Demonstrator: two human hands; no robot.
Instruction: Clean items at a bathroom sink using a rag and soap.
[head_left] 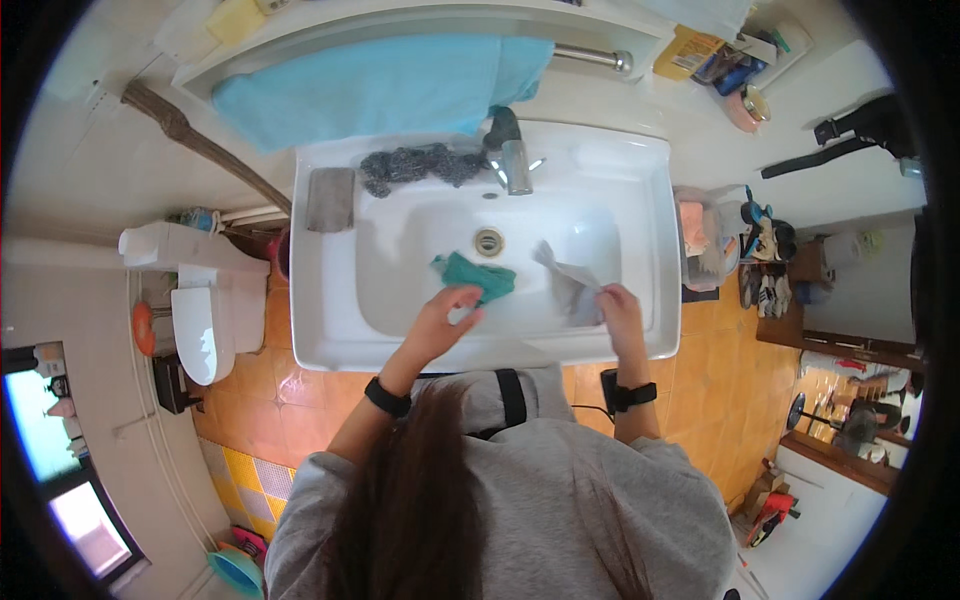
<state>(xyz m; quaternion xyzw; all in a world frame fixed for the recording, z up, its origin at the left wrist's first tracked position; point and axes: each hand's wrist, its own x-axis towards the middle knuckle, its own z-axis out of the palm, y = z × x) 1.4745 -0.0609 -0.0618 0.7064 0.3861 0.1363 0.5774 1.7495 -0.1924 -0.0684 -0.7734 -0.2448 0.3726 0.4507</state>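
Note:
A white washbasin (330, 290) spreads out in front of me. Inside it a crumpled green cloth (482, 280) lies just below the drain (489, 242). My left hand (438, 328) is at the cloth's near edge, fingers curved and thumb apart; it does not appear to grip the cloth. On the right side of the bowl, my right hand (623, 315) pinches a thin light grey cloth (570, 280) by its right edge. The rest of this cloth hangs down to the left inside the bowl, slightly blurred.
A chrome tap (515, 168) stands at the basin's back. Left of it are a dark bunched cloth (420, 166) and a folded grey-brown cloth (331, 199) on the rim. A light blue towel (370, 90) hangs above. A toilet (205, 310) stands at left, storage boxes (706, 240) at right.

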